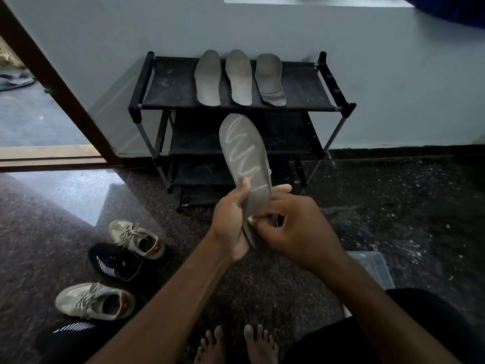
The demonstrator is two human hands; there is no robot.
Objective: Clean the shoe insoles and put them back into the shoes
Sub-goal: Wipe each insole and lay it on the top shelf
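Bare feet (236,345) stand at the bottom on a dark, shiny stone floor (393,206) with little pale specks.

Just above them the left hand (231,219) holds a long grey insole (244,148). The fingers are curled round its lower half and the thumb lies flat on its face. The insole is thin and flat with a round toe end, and it points up toward the rack. A white wiggly line runs down it. The right hand (296,227) is curled too, and its fingertips pinch the insole's edge near the heel. I cannot tell if it also holds some small thing.

Behind stands a black shoe rack (338,101) with thin metal legs and dusty cloth shelves, set against a pale wall. Three other insoles (208,77) (238,77) (270,80) lie side by side on the top shelf, toes at the wall.

On the floor to the left sit two tan lace-up shoes (136,239) (94,300). A black shoe (115,262) with white stripes lies between them, touching the far one. A clear plastic box (372,269) sits on the right, partly hidden by the right arm.

Open floor spreads to the right of the rack.
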